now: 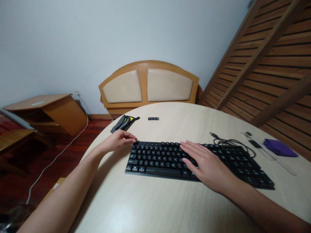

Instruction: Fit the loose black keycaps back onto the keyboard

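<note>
A black keyboard lies on the round pale table. At its upper left corner, the thumb and forefinger of my left hand are pinched together on the small black corner keycap, mostly covered by the fingertips. My right hand rests flat over the right middle of the keyboard, fingers stretched out and hiding several keys. Beyond the keyboard, several loose black keycaps stand in a short row. Along the top row near my left hand, a few key places look bare.
A grey, black and yellow pouch-like item lies behind my left hand. On the right are a coiled black USB cable, a thin tool with a white cord and a folded purple cloth. A wooden headboard stands behind the table.
</note>
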A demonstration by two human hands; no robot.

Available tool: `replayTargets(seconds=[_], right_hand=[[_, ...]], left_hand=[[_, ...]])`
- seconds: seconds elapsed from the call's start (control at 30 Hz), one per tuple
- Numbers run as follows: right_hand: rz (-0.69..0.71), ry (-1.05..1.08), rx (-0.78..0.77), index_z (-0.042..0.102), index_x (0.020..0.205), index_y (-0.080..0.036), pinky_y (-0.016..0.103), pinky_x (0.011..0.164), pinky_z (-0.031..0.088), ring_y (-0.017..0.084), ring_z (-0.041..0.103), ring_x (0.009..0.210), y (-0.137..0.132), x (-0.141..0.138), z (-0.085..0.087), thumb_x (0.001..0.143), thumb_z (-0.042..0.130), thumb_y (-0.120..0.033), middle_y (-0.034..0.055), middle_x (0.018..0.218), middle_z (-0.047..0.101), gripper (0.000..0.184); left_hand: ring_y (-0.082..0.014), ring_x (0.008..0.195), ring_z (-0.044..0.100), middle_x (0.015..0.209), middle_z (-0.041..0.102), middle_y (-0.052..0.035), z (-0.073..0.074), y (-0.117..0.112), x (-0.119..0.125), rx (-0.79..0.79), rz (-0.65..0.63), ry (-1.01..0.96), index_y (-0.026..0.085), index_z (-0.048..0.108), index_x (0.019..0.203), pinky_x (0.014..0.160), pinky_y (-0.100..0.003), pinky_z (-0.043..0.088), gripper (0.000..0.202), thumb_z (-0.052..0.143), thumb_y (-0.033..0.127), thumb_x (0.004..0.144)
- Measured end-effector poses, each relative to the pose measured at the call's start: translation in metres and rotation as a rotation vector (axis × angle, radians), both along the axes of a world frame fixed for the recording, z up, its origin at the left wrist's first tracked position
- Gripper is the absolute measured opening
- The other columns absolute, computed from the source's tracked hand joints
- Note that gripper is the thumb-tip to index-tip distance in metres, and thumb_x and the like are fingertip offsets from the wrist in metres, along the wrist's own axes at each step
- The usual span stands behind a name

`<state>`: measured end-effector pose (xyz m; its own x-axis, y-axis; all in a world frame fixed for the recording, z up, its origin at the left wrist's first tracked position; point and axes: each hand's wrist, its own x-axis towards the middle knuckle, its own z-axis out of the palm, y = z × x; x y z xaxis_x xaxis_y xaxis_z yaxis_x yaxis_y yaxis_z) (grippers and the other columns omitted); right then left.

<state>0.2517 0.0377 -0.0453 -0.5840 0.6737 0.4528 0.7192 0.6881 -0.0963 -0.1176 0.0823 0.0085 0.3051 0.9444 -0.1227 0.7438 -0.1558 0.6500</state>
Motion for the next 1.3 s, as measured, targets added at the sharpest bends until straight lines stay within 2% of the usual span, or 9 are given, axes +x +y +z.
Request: replayTargets(seconds=[0.43, 0.6, 0.83, 1.0, 1.2, 1.3], right_hand=[[0.001, 0.041, -0.035, 0.060, 0.136, -0.017, 0.053, 0.110, 0.046, 0.028, 0.053, 0.132, -0.0007, -0.0005, 0.0008, 0.099, 0.049, -0.034, 0.0102, 0.139, 0.060, 0.042], [-0.001, 0.027, -0.028, 0.060, 0.135, -0.014, 0.052, 0.110, 0.046, 0.028, 0.053, 0.132, -0.0004, -0.0010, 0.0011, 0.100, 0.048, -0.035, 0.0111, 0.139, 0.061, 0.043], [0.003, 0.012, -0.011, 0.061, 0.133, -0.011, 0.053, 0.108, 0.047, 0.029, 0.055, 0.131, -0.0013, -0.0018, 0.0025, 0.100, 0.046, -0.036, 0.0126, 0.137, 0.061, 0.044], [0.007, 0.060, -0.027, 0.061, 0.135, -0.018, 0.054, 0.108, 0.047, 0.029, 0.054, 0.131, -0.0010, -0.0018, 0.0020, 0.099, 0.049, -0.035, 0.0106, 0.138, 0.062, 0.041], [0.008, 0.062, -0.024, 0.062, 0.134, -0.017, 0.054, 0.108, 0.047, 0.029, 0.055, 0.130, -0.0009, -0.0021, 0.0030, 0.099, 0.049, -0.035, 0.0108, 0.137, 0.062, 0.041], [0.007, 0.069, -0.031, 0.061, 0.135, -0.020, 0.054, 0.108, 0.047, 0.029, 0.055, 0.130, -0.0010, -0.0023, 0.0034, 0.099, 0.049, -0.035, 0.0099, 0.137, 0.062, 0.041]], left_hand=[[-0.0232, 0.087, 0.070, 0.094, 0.078, -0.0042, -0.0009, -0.0001, -0.0010, 0.051, -0.050, 0.026, 0.018, 0.076, 0.097, 0.079, -0.031, 0.052, 0.034, 0.061, 0.046, 0.086], [-0.0233, 0.086, 0.070, 0.095, 0.077, -0.0071, -0.0035, 0.0000, -0.0008, 0.040, -0.042, -0.022, 0.016, 0.075, 0.096, 0.079, -0.032, 0.053, 0.032, 0.063, 0.043, 0.084], [-0.0227, 0.087, 0.071, 0.097, 0.077, -0.0070, -0.0050, 0.0015, -0.0027, 0.047, -0.060, -0.034, 0.016, 0.075, 0.093, 0.081, -0.033, 0.053, 0.029, 0.066, 0.042, 0.083], [-0.0229, 0.088, 0.071, 0.098, 0.077, -0.0067, -0.0055, 0.0043, -0.0034, 0.040, -0.071, -0.012, 0.017, 0.075, 0.092, 0.081, -0.032, 0.054, 0.029, 0.066, 0.043, 0.082], [-0.0235, 0.084, 0.070, 0.093, 0.078, -0.0065, -0.0023, 0.0004, 0.0022, 0.083, -0.071, 0.057, 0.018, 0.076, 0.088, 0.077, -0.031, 0.052, 0.027, 0.065, 0.044, 0.083], [-0.0232, 0.089, 0.069, 0.099, 0.077, -0.0058, -0.0013, -0.0015, 0.0009, 0.098, -0.122, 0.057, 0.020, 0.076, 0.087, 0.081, -0.031, 0.051, 0.028, 0.062, 0.044, 0.086]])
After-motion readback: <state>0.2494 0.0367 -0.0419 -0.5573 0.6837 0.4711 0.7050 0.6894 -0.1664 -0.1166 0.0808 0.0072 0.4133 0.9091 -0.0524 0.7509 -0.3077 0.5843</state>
